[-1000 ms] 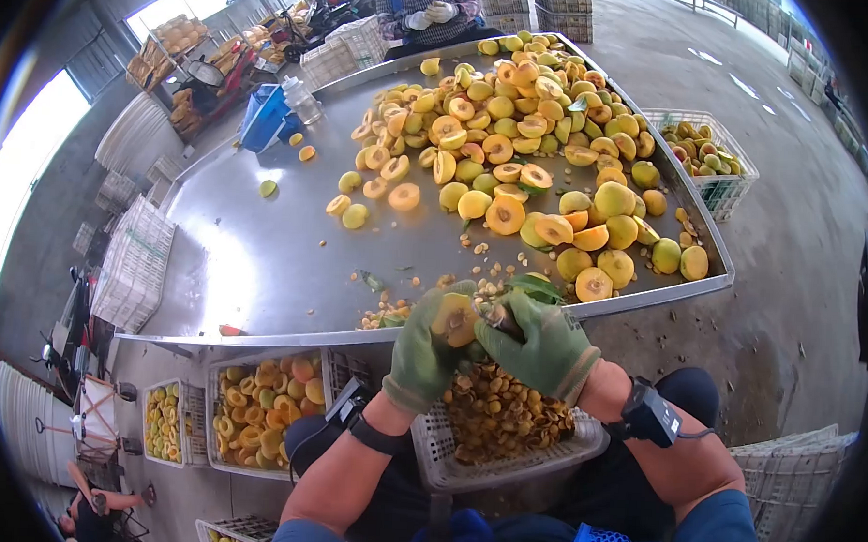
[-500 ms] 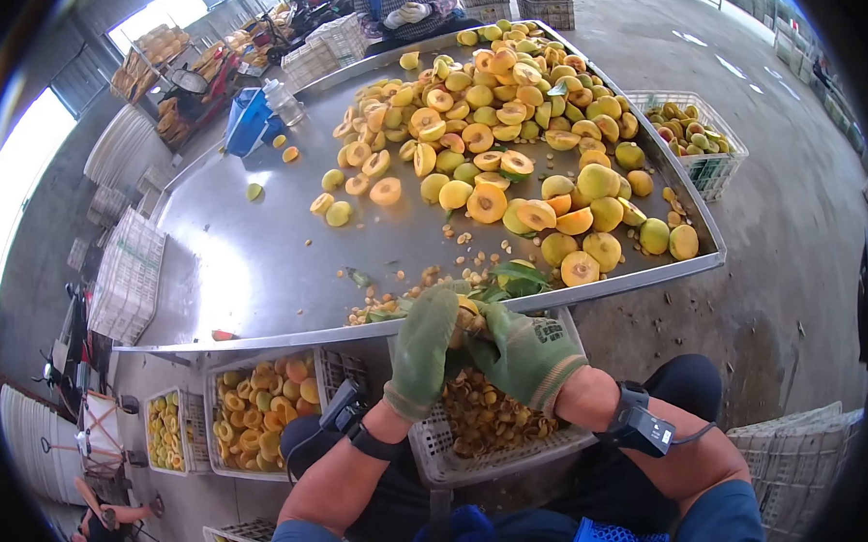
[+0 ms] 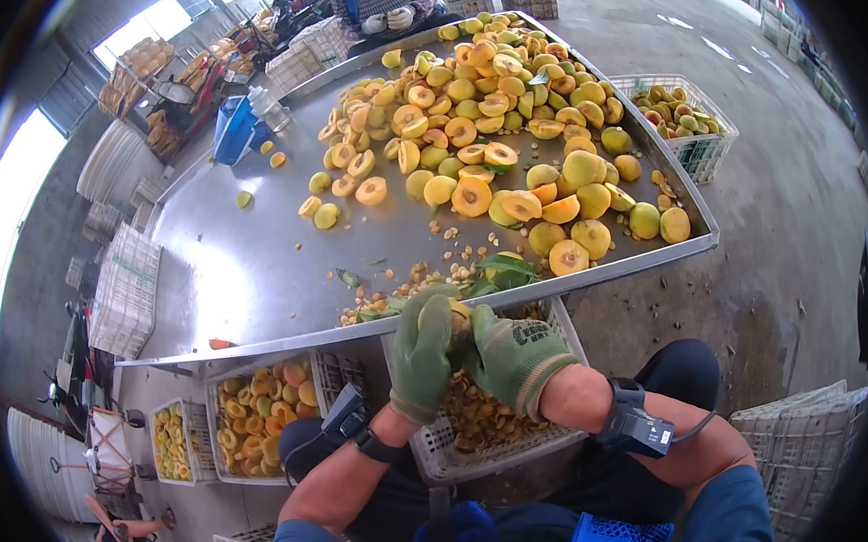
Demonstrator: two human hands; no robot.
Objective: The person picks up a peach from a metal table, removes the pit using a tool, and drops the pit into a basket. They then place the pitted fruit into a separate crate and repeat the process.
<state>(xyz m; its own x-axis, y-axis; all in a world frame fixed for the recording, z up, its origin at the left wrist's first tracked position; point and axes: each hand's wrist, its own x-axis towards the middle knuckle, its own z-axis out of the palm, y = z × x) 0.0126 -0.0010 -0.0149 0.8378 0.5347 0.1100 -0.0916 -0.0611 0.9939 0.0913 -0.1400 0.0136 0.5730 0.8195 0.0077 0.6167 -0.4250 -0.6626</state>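
My left hand [image 3: 420,358], in a green work glove, is closed around a yellow peach piece [image 3: 459,317] at the table's near edge. Gloved alike, my right hand [image 3: 519,360] presses against the same piece from the other side, its fingers curled and partly hidden. Whether the piece is a half or a whole fruit cannot be made out. Below both hands stands a white plastic crate [image 3: 433,457] holding brownish-yellow pits or scraps [image 3: 490,421]. Just beyond the hands, green leaves [image 3: 505,272] and loose stones [image 3: 424,275] lie along the metal table's edge.
Halved and whole peaches [image 3: 471,197] are heaped on the metal table [image 3: 259,283]. Crates of peach halves [image 3: 258,413] stand at lower left, and a crate of whole fruit [image 3: 687,127] at right. A blue container [image 3: 235,132] sits at the table's left. Another person [image 3: 387,7] sits opposite.
The view has shifted slightly, moving the table up and left in the picture. My hands have turned a little around the peach piece and remain together above the crate.
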